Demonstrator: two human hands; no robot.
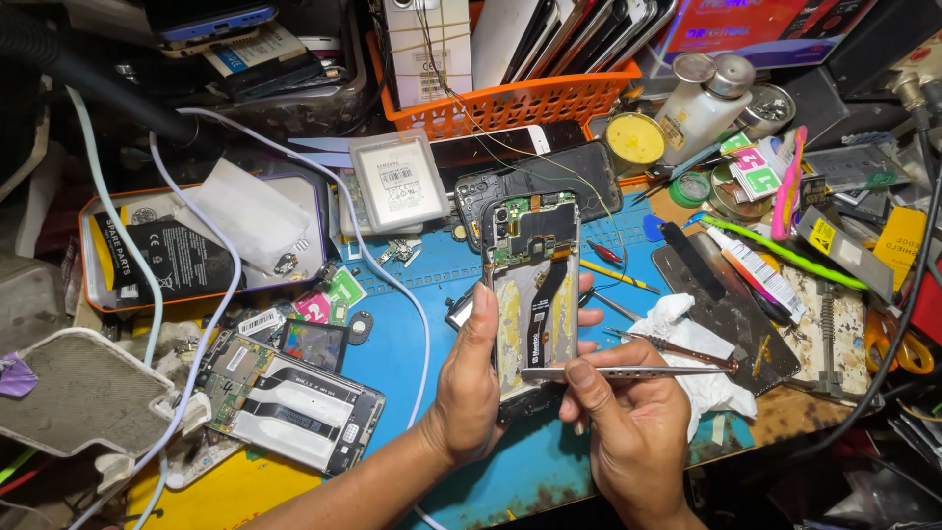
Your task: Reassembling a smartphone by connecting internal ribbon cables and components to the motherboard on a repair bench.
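An opened phone (pixel 531 285), its back cover off and its circuit board and flex cable exposed, is held upright above the blue work mat (pixel 412 324). It is gripped along its lower left edge by the left hand (pixel 469 388), the thumb laid up the side and the fingers wrapped behind it. A pair of metal tweezers (pixel 628 372) is pinched between the thumb and forefinger of the right hand (pixel 628 422); the tweezers are held level, and their tips are brought to the lower part of the phone's open back, though whether anything is caught in the tips cannot be made out.

Just right of the hands, a crumpled white tissue (pixel 692 344) is seen on the mat, with a thin metal probe (pixel 677 345) laid across it. To the lower left, a second opened phone (pixel 289 397) is laid flat, well apart from the hands. A white battery (pixel 397 182) is propped behind the held phone, and an orange basket (pixel 510 103) filled with phone parts is set at the back. A white squeeze bottle (pixel 702 103) is stood to the right of the basket.
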